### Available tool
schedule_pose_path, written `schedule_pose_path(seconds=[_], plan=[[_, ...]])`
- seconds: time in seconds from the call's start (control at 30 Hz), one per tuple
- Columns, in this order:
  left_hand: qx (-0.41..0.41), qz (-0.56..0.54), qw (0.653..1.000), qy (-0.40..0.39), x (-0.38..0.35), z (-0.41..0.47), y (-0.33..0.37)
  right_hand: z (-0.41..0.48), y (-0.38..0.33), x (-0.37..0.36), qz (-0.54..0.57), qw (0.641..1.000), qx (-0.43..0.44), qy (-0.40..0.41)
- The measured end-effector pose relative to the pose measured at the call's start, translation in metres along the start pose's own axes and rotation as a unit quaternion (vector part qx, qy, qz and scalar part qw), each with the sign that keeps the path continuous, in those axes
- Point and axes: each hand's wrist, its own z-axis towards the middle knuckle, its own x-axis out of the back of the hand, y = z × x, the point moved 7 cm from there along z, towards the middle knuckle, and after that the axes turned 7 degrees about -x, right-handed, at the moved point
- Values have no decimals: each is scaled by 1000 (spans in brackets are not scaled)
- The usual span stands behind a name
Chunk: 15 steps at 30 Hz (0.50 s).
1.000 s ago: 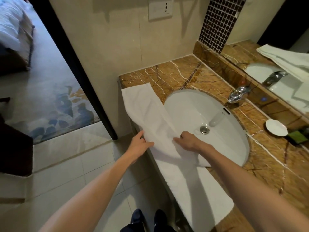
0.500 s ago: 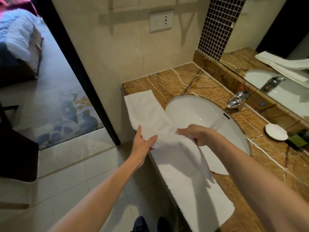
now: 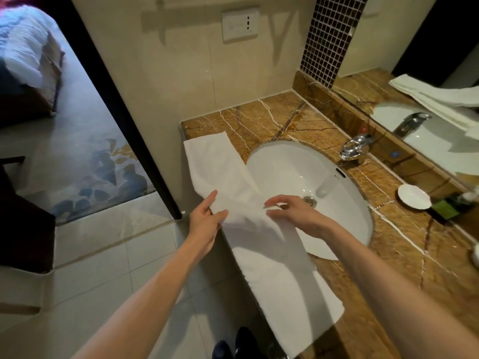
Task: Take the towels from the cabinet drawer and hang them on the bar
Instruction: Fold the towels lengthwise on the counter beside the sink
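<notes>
A long white towel (image 3: 274, 260) lies along the front edge of the brown marble counter (image 3: 259, 117), partly over the rim of the white sink (image 3: 298, 167). My left hand (image 3: 204, 221) pinches the towel's left edge near its middle, thumb on top. My right hand (image 3: 293, 211) hovers over the towel's right edge with fingers spread and curled, the fingertips just touching the cloth. The middle of the towel is raised between both hands. No bar and no cabinet drawer is in view.
A chrome tap (image 3: 355, 147) stands behind the sink. A white dish (image 3: 414, 196) and a dark green item (image 3: 447, 208) sit at the right of the counter. A mirror (image 3: 427, 104) reflects folded towels. A doorway (image 3: 77, 151) opens left onto a carpeted bedroom. My shoes (image 3: 233, 345) stand on floor tiles.
Both hands lifted the towel's middle off the counter. My right hand then loosened its grip and spread its fingers, while the left kept pinching the edge.
</notes>
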Motion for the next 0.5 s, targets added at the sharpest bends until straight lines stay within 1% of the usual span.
schedule_pose_path(seconds=[0.07,0.13,0.2,0.27,0.37,0.43,0.5], plan=[[2,-4,1000,-1,-2,0,2,-12,14,-2,-2,1000,-2,-22],[9,-17,1000,1,-4,2,2,-23,26,-3,-13,1000,1,-27],[28,-38,999,8,-6,4,2,-30,34,-2,-19,1000,17,-8],[38,-42,998,12,-6,5,0,-37,35,-2,-10,999,42,27],[48,-32,998,-10,-6,3,-8,-45,29,-4,32,995,59,73],[60,-31,998,-15,-5,-4,-12,-46,24,-8,56,994,58,78],[71,-41,997,-16,-4,-12,-18,-46,21,-12,68,994,49,64]])
